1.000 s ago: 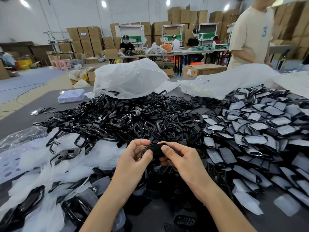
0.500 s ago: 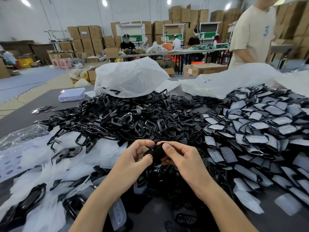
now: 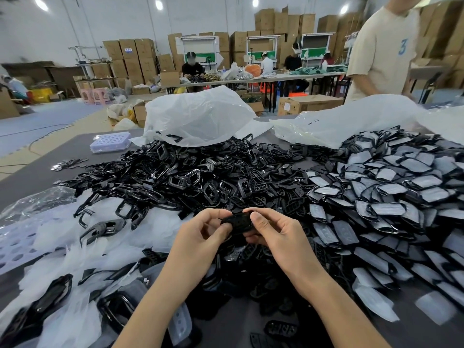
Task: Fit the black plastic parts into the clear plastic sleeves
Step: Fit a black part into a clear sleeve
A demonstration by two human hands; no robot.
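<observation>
Both hands hold one black plastic part [image 3: 237, 222] above the table's near middle. My left hand [image 3: 198, 238] pinches its left end between thumb and fingers. My right hand [image 3: 272, 234] grips its right end, thumb on top. I cannot tell whether a clear sleeve is around the part. A big heap of loose black parts [image 3: 190, 179] lies just beyond the hands. Parts in clear sleeves [image 3: 391, 197] are piled to the right. Clear and white sleeves [image 3: 82, 247] are strewn on the left.
Two large white plastic bags [image 3: 200, 116] lie at the far side of the grey table [image 3: 62, 151]. A small clear perforated tray [image 3: 110, 141] sits far left. A person in a cream T-shirt [image 3: 384, 49] stands at the far right corner. Other workers sit at distant tables.
Both hands have turned the black part a little between the fingers; they stay in the same place above the table.
</observation>
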